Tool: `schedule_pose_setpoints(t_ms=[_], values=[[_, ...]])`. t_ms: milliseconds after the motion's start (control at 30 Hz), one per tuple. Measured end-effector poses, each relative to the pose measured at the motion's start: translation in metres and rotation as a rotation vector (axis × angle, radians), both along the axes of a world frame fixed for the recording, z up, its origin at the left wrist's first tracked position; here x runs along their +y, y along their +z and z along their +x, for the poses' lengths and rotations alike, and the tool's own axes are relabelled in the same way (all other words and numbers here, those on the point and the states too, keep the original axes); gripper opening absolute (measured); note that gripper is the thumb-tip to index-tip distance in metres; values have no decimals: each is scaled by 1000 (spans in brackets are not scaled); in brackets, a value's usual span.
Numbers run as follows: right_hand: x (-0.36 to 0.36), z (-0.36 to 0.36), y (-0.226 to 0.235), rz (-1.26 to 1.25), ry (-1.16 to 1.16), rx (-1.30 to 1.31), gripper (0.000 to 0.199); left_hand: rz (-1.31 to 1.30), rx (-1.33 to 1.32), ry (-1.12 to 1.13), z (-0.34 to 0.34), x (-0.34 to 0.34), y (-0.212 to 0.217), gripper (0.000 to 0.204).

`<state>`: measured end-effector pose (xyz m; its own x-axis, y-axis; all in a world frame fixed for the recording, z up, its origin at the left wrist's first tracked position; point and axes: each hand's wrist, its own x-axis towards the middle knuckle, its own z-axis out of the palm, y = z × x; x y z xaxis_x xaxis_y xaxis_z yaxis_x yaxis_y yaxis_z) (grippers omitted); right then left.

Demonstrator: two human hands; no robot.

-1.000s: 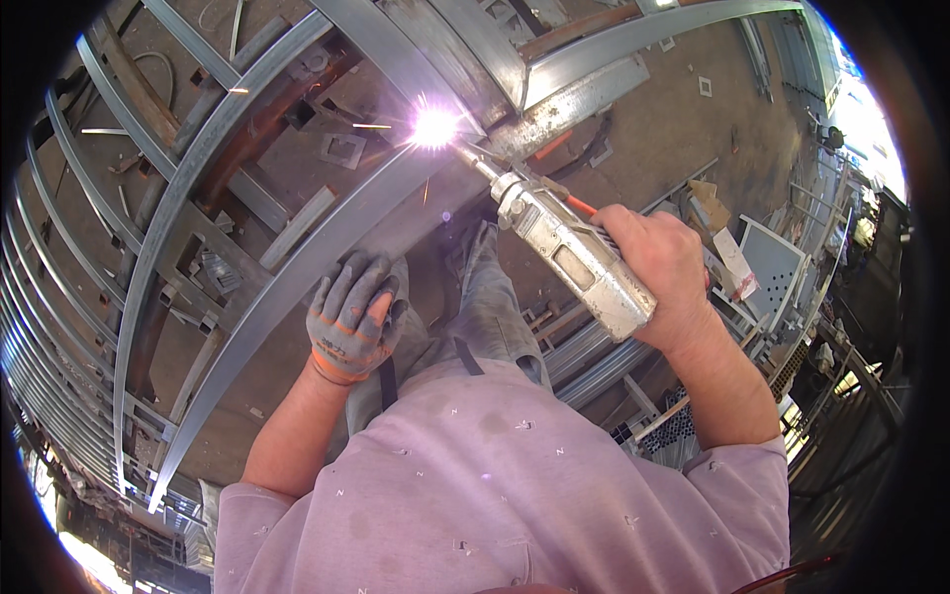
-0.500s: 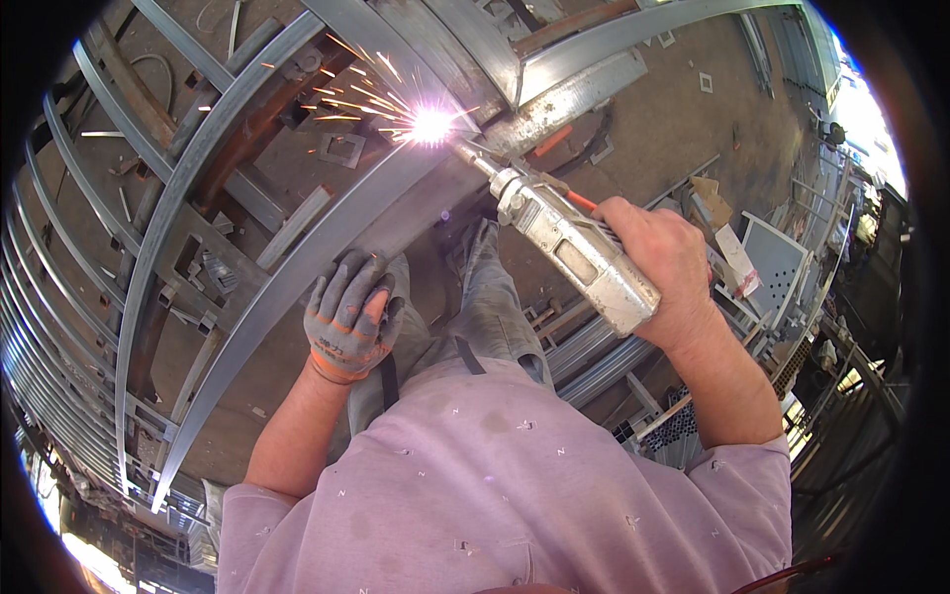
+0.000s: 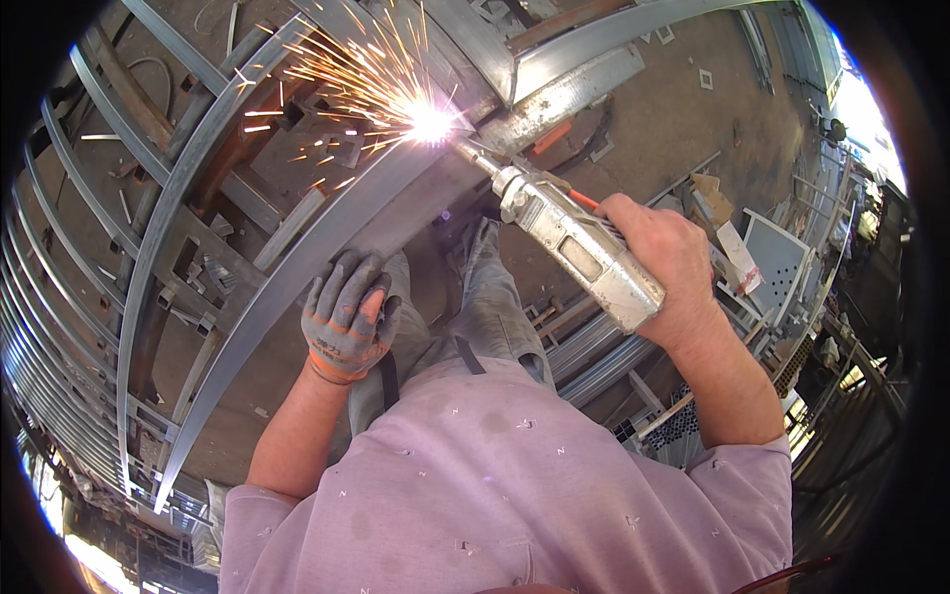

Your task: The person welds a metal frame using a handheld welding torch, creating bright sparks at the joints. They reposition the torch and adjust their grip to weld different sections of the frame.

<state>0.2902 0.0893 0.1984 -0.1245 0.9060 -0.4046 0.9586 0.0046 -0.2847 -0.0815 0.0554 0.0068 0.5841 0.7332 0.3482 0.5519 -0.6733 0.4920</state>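
My bare right hand point(image 3: 665, 259) is closed around a scuffed silver welding gun point(image 3: 579, 247) with a boxy body and a narrow nozzle. The nozzle points up and left, and its tip meets a bright white-violet glare point(image 3: 430, 124) that hides the exact contact spot. Orange sparks spray from there toward the upper left. Beneath the glare runs a long flat-sided steel tube point(image 3: 327, 223), joined among other metal members. My left hand point(image 3: 348, 315), in a grey and orange work glove, is at the tube's near edge with its fingers extended, holding nothing; whether they touch the tube is unclear.
Many curved steel bars point(image 3: 139, 297) fan out in a frame on the left. Stacked metal tubes point(image 3: 604, 361) lie on the floor right of my legs. Farther right are a perforated panel point(image 3: 772, 262) and cardboard scraps point(image 3: 711, 203). A thick steel beam point(image 3: 569, 104) extends at the upper right.
The spray of sparks has grown larger and reaches farther up and left. The welding gun and my right hand have shifted very slightly rightward; my left hand stays nearly where it was.
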Motion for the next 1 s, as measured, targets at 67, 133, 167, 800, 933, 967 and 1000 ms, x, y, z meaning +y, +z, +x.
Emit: schedule_pose_setpoints(t_ms=[67,133,167,800,933,967,1000], values=[[0,1,0,-5,-2,-5,40,1,4,2,0,0,1,40],[0,1,1,-7,-7,-7,39,-14,14,12,-1,-1,1,41],[0,1,1,-11,-11,-7,39,-22,19,17,-1,-2,0,41],[-5,8,1,-50,-54,-34,38,-9,7,12,2,2,2,39],[-6,10,2,-51,-59,-31,38,-13,16,-1,1,1,2,41],[-6,10,2,-53,-60,-34,37,-13,22,1,1,0,3,41],[-6,11,2,-56,-61,-37,37,-13,23,1,1,0,3,41]])
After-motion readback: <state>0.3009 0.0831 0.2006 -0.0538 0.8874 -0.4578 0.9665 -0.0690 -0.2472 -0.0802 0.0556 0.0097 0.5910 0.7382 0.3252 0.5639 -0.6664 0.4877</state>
